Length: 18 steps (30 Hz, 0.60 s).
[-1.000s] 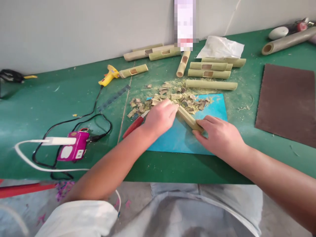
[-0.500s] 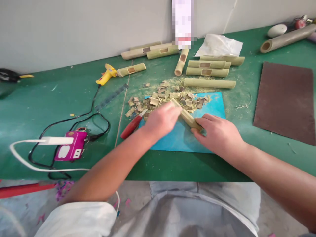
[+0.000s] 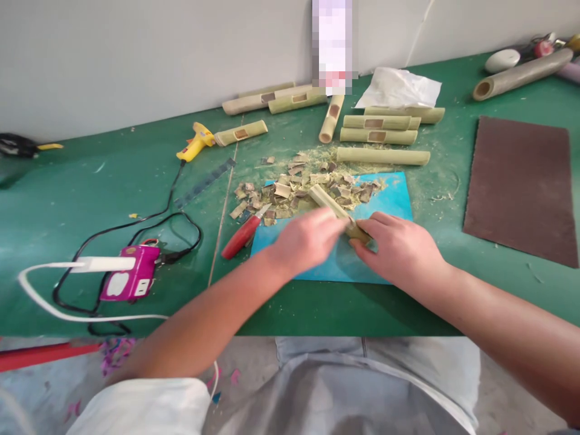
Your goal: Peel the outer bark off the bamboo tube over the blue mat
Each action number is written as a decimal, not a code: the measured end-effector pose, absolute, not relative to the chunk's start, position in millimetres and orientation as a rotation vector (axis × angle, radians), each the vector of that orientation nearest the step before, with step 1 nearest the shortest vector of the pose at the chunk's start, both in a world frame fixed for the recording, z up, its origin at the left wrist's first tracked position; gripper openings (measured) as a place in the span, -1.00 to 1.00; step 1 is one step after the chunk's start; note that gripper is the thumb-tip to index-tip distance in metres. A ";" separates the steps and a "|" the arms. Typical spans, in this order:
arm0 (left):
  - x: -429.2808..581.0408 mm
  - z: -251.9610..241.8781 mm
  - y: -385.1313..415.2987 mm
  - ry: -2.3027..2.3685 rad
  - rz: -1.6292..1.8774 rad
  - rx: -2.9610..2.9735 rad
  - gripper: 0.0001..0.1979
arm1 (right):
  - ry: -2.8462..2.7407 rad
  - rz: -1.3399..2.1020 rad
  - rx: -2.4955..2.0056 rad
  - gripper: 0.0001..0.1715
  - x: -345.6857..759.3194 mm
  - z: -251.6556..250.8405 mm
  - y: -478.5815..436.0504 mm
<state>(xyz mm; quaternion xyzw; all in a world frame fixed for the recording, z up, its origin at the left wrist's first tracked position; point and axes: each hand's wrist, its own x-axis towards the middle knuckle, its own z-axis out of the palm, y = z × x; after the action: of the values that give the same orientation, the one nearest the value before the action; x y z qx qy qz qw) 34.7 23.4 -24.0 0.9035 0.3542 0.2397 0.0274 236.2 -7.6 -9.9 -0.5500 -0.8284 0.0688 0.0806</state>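
A pale green bamboo tube lies slantwise over a blue sheet. My right hand is closed around its near end, thumb and fingers gripping the sides. Curled and somewhat blurred, my left hand sits against the tube's near half, close to my right fingers; whatever is pinched in it is hidden. Behind the tube spreads a heap of bamboo chips and shavings, partly on the sheet. A red-handled knife rests left of my left hand, blade toward the chips.
Several bamboo tubes, some with cut windows, lie at the back, one just beyond the sheet. A yellow glue gun and a magenta power strip with cables are at left. To the right is a brown sheet.
My left hand has slid along the bamboo tube toward me, from its far end to near my right hand. The right hand keeps its grip on the near end.
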 end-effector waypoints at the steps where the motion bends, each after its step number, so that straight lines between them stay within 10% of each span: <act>1: 34.6 -24.0 23.2 1.210 0.780 2.772 -0.71 | -2.469 0.210 -1.648 -0.73 236.3 -10.0 -7.6; 18: 28.2 -24.9 29.7 1.388 0.773 2.799 -0.70 | -2.481 0.159 -1.604 -0.72 236.4 -10.7 -11.1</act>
<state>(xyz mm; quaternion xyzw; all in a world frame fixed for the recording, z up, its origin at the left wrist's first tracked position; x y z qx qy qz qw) 28.2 29.7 -24.9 0.8690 0.4310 0.2401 -0.0383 236.4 -11.1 -10.7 -0.5400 -0.8349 0.0535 0.0914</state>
